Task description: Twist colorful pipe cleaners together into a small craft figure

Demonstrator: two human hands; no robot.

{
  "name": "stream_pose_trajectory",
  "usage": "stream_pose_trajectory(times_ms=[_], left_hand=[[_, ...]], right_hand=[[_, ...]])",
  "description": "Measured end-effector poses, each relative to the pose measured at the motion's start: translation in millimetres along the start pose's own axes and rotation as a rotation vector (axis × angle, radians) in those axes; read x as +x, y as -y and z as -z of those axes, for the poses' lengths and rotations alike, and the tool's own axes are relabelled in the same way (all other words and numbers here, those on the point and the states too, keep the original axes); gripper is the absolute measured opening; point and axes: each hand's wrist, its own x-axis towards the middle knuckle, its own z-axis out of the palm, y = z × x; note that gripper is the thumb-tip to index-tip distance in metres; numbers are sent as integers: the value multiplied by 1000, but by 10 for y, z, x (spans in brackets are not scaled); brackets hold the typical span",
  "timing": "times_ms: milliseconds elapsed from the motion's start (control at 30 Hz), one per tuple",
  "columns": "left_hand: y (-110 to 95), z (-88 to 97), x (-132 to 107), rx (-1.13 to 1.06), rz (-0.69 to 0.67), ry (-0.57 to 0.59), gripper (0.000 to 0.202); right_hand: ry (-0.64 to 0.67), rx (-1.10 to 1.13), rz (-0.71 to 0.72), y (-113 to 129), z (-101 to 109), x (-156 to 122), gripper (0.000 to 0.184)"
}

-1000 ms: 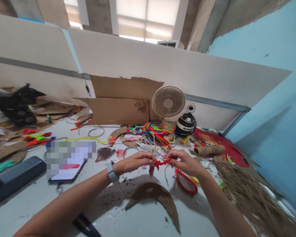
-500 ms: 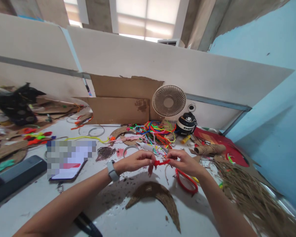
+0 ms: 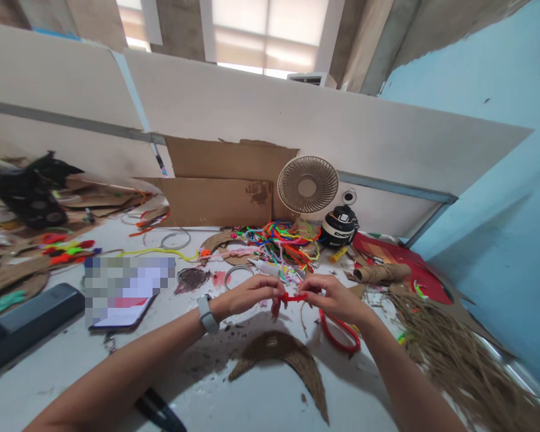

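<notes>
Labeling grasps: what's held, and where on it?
A red pipe cleaner, pinched at a short stretch between the left hand and right hand; the rest loops below the right hand.

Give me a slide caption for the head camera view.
Left hand and right hand pinch a red fuzzy pipe cleaner above a curved brown cardboard crescent on a cluttered white table.

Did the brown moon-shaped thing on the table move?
No. The brown crescent lies where it was, in the same spot below the fan and right of the phone. The left hand and right hand pinch the red pipe cleaner.
</notes>
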Motion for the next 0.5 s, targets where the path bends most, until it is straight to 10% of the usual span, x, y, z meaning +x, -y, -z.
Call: stream_pose_trajectory(times_ms=[500], left_hand=[[239, -159, 105, -573, 41, -125, 30]], right_hand=[[-142, -94, 53, 16, -50, 28, 20]])
